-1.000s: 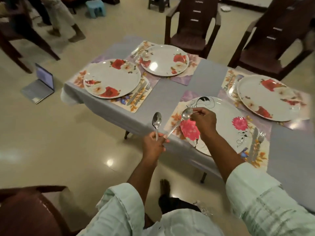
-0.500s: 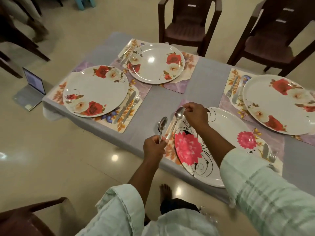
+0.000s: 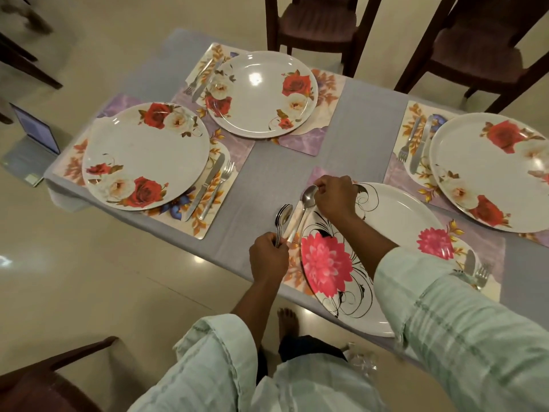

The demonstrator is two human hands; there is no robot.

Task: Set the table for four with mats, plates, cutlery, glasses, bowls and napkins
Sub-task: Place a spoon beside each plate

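Warm, dim indoor light falls from overhead. A lamp's reflection shows as a bright spot on the far plate (image 3: 261, 95), and smaller glints lie on the glossy floor (image 3: 89, 278). Shadows under the plates are soft. The wide lens bends the surface (image 3: 267, 171) and chairs (image 3: 320, 25) outward near the borders. The picture looks soft and smeared, most of all at the top left corner.

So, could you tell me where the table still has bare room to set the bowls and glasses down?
The widest bare patch is the grey cloth strip between the far mat and the right mat. It runs toward the near edge between the left mat and the hands. The mats themselves are crowded with plates and cutlery.
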